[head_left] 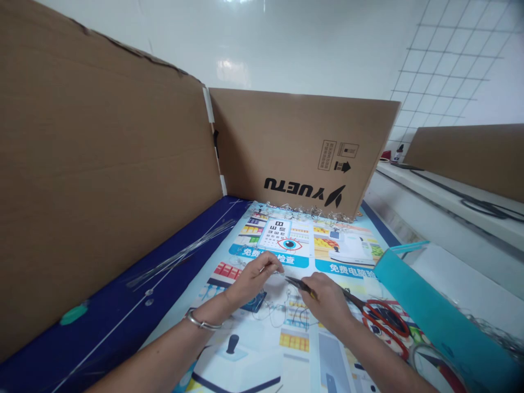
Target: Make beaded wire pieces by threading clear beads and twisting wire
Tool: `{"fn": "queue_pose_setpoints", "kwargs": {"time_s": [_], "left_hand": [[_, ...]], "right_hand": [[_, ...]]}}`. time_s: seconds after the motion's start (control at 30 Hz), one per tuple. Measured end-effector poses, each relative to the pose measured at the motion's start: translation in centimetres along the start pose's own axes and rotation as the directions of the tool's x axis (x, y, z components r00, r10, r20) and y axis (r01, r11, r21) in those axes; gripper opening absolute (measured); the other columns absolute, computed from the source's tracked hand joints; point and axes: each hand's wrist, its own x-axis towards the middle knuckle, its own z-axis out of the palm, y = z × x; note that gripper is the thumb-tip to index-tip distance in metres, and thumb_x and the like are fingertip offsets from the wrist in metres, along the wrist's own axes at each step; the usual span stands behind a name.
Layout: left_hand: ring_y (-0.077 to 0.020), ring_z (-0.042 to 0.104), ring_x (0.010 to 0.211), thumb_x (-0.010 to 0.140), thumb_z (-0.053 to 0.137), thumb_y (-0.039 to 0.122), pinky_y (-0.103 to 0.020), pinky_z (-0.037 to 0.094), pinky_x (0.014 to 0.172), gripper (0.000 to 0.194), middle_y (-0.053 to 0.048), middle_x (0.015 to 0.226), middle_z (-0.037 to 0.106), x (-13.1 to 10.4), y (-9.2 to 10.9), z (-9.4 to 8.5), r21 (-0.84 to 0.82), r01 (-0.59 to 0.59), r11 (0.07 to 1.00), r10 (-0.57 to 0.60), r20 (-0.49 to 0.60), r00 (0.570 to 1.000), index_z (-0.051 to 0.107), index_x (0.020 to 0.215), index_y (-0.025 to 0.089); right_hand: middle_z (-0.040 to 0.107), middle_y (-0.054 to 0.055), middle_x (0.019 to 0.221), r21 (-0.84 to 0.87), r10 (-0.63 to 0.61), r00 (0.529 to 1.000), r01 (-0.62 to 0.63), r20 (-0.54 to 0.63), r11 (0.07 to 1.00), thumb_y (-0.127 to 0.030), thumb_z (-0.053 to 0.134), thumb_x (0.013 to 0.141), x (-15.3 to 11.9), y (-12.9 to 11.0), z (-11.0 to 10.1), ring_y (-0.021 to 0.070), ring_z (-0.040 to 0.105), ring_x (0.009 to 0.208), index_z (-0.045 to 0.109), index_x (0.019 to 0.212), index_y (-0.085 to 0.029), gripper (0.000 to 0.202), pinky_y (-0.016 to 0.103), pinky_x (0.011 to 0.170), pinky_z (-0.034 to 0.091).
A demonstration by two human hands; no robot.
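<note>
My left hand (258, 277) is closed in a pinch over the printed sheet, on something thin and shiny, too small to name. Close by on the right, my right hand (326, 299) is wrapped round dark-nosed pliers (301, 284), whose tip points left at my left fingertips. Thin wire pieces (270, 310) lie loosely on the sheet below my hands. Red-handled scissors (385, 322) rest beyond my right wrist, partly hidden by my hand and forearm.
Cardboard panels (286, 147) stand at the left and back, with small clear and wiry pieces along the back one's foot. Thin straight rods (184, 254) lie on the blue surface at left. A teal box (442, 322) holding wiry pieces and a round tape roll (436, 367) are at right.
</note>
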Motion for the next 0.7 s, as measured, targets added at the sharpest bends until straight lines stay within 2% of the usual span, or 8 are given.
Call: {"fn": "queue_pose_setpoints", "kwargs": {"time_s": [0.27,0.7], "left_hand": [[-0.014,0.052,0.083,0.089,0.036,0.021,-0.028,0.041,0.076,0.019,-0.004,0.086,0.055,-0.11,-0.29,0.2,0.06,-0.049,0.997,0.049,0.003,0.999,0.055,0.088,0.016],[-0.0139,0.051,0.081,0.087,0.04,0.016,-0.026,0.04,0.075,0.017,-0.003,0.083,0.056,-0.23,-0.38,0.3,0.133,-0.077,0.988,0.07,0.055,0.996,0.056,0.086,0.017]], "right_hand": [[0.054,0.003,0.077,-0.123,0.036,0.998,-0.041,-0.042,0.992,-0.023,0.045,0.082,-0.19,-0.28,0.02,0.0169,0.047,0.08,0.058,0.082,-0.021,0.013,0.026,0.07,0.032],[0.054,0.002,0.076,-0.141,0.02,1.0,-0.02,-0.007,0.99,-0.024,0.049,0.08,-0.24,0.02,0.33,0.0154,0.047,0.077,0.057,0.078,-0.021,0.009,0.025,0.067,0.03]]}}
